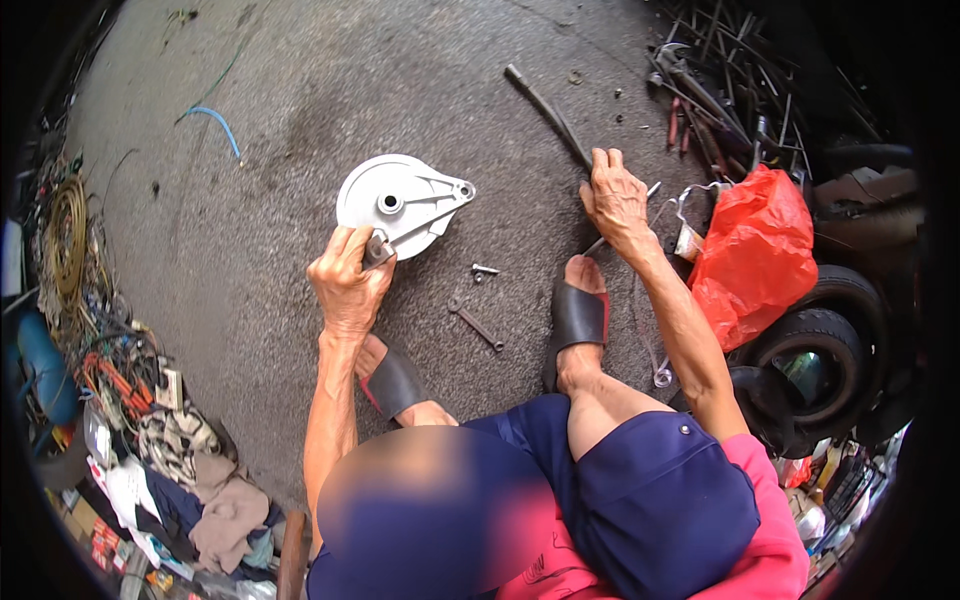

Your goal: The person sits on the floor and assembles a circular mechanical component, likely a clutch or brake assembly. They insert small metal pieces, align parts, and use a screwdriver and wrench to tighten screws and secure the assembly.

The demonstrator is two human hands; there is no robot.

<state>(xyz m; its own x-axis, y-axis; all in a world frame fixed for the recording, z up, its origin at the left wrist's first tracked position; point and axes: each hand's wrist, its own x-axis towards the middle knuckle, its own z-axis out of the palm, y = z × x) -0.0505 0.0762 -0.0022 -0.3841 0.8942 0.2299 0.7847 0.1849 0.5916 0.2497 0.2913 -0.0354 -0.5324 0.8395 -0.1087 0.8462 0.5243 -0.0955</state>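
Observation:
My left hand (345,280) is closed on the lower edge of a silver motorcycle brake plate (410,190), its fingers beside a small dark metal lever (379,248). The plate has a round hub hole and an arm tapering to the right. My right hand (617,200) reaches down over the near end of a long dark metal bar (545,105), fingers curled around it; the palm side is hidden. A thin rod (596,246) shows just below that hand. Between my feet and the plate lie a small bolt (485,269) and a short spanner (476,325).
A red plastic bag (755,255) and black tyres (815,350) stand at the right. A heap of metal tools (715,90) fills the far right. Coiled cable (67,235), wires and rags (230,505) line the left. A blue hose piece (218,128) lies on the ground.

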